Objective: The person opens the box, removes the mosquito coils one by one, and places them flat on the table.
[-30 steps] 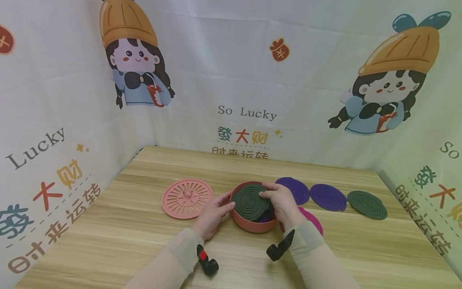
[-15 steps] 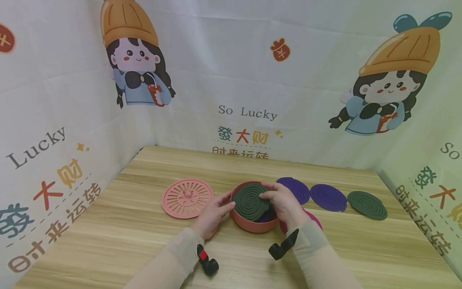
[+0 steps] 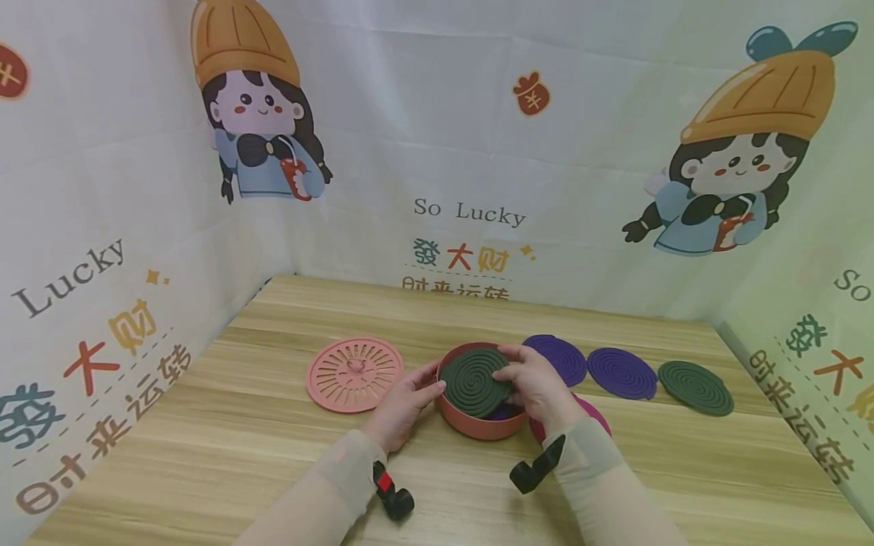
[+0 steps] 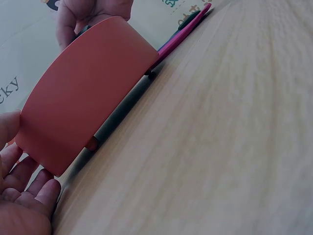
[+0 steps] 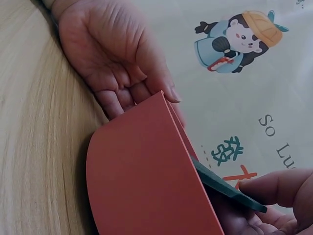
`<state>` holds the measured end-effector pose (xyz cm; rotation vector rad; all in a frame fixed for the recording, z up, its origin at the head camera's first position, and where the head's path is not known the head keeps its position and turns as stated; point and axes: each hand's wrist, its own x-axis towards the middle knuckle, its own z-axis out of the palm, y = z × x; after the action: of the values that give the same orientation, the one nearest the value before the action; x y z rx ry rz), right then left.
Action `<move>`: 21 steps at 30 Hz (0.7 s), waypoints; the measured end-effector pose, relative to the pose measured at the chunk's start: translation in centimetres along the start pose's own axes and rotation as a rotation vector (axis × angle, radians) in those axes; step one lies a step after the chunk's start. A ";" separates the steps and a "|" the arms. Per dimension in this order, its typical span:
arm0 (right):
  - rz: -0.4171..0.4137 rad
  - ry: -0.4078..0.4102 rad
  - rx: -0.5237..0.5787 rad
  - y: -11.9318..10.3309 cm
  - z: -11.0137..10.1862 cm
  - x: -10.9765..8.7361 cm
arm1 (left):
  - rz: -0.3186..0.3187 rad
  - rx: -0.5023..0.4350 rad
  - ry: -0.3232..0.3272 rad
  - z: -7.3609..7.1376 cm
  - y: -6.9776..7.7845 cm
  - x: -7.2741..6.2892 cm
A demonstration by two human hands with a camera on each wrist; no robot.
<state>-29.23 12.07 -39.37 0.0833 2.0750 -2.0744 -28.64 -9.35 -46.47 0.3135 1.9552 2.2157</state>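
A round coral-red box (image 3: 481, 430) sits mid-table on small feet. My left hand (image 3: 401, 409) grips its left side, thumb at the rim and fingers against the outer wall, as the left wrist view also shows. My right hand (image 3: 539, 388) pinches a dark green mosquito coil (image 3: 473, 383) by its right edge. The coil lies tilted in the box mouth; in the right wrist view its right-hand end (image 5: 247, 199) sticks up past the rim. Below it, part of a purple coil (image 3: 504, 412) shows inside the box. Whatever lies deeper in the box is hidden.
Left of the box lies its pink slotted lid (image 3: 355, 390). Two purple coils (image 3: 620, 372) and a green coil (image 3: 695, 387) lie flat to the right. A magenta coil (image 3: 592, 413) is partly covered by my right wrist. Printed cloth walls (image 3: 382, 98) stand around the table.
My right hand has shifted very slightly to the right, still pinching the green coil, which has barely moved. The left hand and the box stay in place.
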 end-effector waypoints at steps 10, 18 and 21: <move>-0.014 0.015 0.023 0.3 -0.5 0.3 | -0.005 0.002 0.005 0.0 0.0 0.0; -0.037 0.018 0.045 0.4 -1.1 0.5 | -0.003 -0.024 0.006 0.0 -0.1 0.2; -0.041 0.021 0.048 0.4 -1.2 0.5 | -0.004 -0.026 0.005 0.0 -0.2 0.2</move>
<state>-29.77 13.20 -39.89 0.0707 2.0559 -2.1563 -28.85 -9.25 -46.63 0.3001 1.9265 2.2392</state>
